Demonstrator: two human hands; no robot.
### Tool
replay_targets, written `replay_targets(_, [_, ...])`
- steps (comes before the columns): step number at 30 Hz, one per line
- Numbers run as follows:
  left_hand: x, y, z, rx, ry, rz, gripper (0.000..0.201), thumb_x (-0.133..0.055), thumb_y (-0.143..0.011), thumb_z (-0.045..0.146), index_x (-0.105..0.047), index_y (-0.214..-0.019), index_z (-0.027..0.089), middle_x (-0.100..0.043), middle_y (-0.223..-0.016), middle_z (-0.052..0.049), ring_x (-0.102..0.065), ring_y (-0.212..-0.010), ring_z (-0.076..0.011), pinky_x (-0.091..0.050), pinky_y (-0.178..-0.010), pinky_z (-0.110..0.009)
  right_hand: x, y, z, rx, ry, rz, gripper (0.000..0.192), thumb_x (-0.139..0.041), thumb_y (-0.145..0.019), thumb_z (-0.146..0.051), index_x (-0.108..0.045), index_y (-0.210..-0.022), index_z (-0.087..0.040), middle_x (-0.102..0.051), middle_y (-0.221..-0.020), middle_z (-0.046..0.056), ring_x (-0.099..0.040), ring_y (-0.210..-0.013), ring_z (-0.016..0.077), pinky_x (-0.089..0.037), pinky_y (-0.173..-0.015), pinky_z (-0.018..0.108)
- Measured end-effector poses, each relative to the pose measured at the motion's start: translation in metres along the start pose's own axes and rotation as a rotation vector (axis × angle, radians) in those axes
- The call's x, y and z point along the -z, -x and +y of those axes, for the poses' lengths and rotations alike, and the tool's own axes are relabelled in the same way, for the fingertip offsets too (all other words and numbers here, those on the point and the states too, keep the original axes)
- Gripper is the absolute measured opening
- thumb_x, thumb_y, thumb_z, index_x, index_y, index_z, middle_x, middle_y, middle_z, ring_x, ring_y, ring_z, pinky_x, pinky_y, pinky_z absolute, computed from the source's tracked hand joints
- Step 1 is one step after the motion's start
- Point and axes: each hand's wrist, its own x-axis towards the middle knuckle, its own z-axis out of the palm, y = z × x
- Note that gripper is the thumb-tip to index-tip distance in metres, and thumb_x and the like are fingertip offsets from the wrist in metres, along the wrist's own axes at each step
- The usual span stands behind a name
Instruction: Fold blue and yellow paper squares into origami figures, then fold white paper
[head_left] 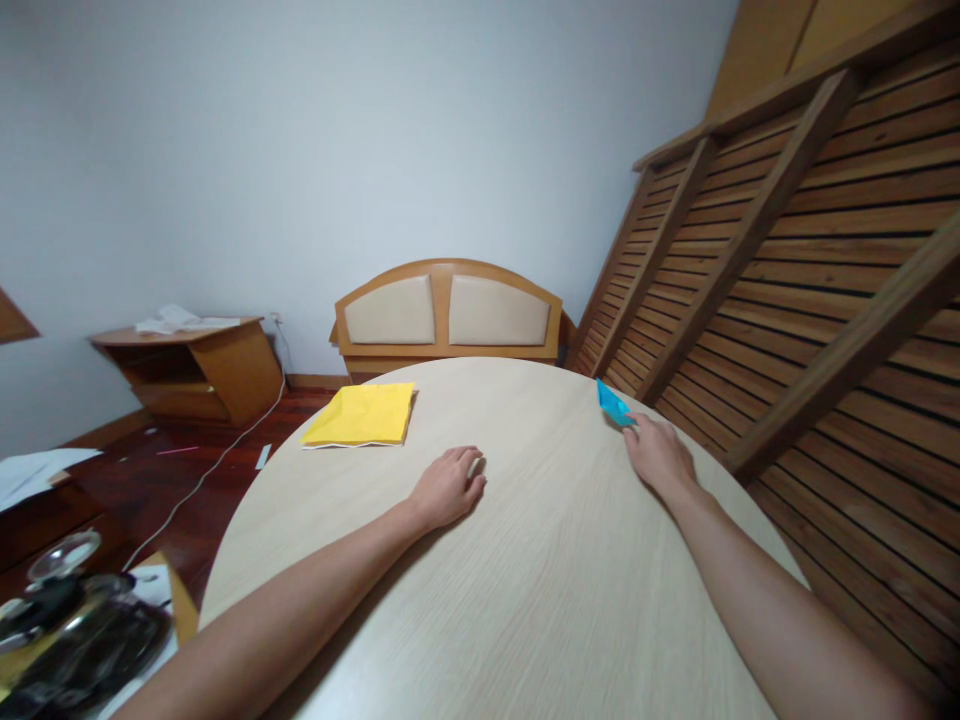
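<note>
Reaching across the round table (pixel 525 560), the right hand (pixel 658 455) has its fingertips on, maybe pinching, a blue paper (pixel 614 404) near the far right rim, while the left hand (pixel 448 487) rests loosely curled, empty, mid-table, yellow sheets (pixel 361 415) far left.

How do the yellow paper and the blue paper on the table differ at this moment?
The yellow paper lies flat as a larger square stack; the blue paper is smaller and folded into a pointed shape. The yellow paper sits untouched near the far left edge of the table, apart from the left hand; the blue paper is at the right hand fingertips near the right edge. Both rest on the round table.
</note>
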Motion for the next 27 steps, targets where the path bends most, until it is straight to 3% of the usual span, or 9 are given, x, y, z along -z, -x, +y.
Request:
replay_targets(16, [0.001, 0.000, 0.000, -0.010, -0.001, -0.003, 0.032, -0.048, -0.093, 0.030, -0.055, -0.122, 0.017, -0.061, -0.130, -0.012, -0.056, -0.120, -0.0259, -0.044, -0.105, -0.040, -0.008, 0.001, -0.002, -0.026, 0.034, -0.086, 0.049, -0.047, -0.095, -0.035, -0.048, -0.137, -0.012, -0.064, -0.117, 0.020, -0.056, -0.114, 0.0349, -0.050, -0.078, 0.041])
replay_targets(21, [0.002, 0.000, 0.001, -0.007, 0.000, -0.009, 0.032, -0.048, -0.093, 0.031, -0.056, -0.121, 0.017, -0.061, -0.130, -0.012, -0.056, -0.120, -0.0263, -0.045, -0.105, -0.040, -0.011, 0.001, 0.001, -0.009, 0.003, -0.071, 0.050, -0.048, -0.093, -0.035, -0.045, -0.139, -0.016, -0.064, -0.118, 0.018, -0.057, -0.112, 0.0348, -0.049, -0.075, 0.040])
replay_targets(27, [0.002, 0.000, 0.001, -0.005, -0.002, -0.015, 0.032, -0.048, -0.093, 0.030, -0.056, -0.122, 0.018, -0.061, -0.130, -0.012, -0.056, -0.120, -0.0255, -0.044, -0.105, -0.039, 0.005, 0.005, -0.007, 0.021, 0.023, -0.095, 0.039, -0.048, -0.090, -0.023, -0.055, -0.129, -0.020, -0.067, -0.113, 0.017, -0.060, -0.107, 0.0331, -0.050, -0.074, 0.039])
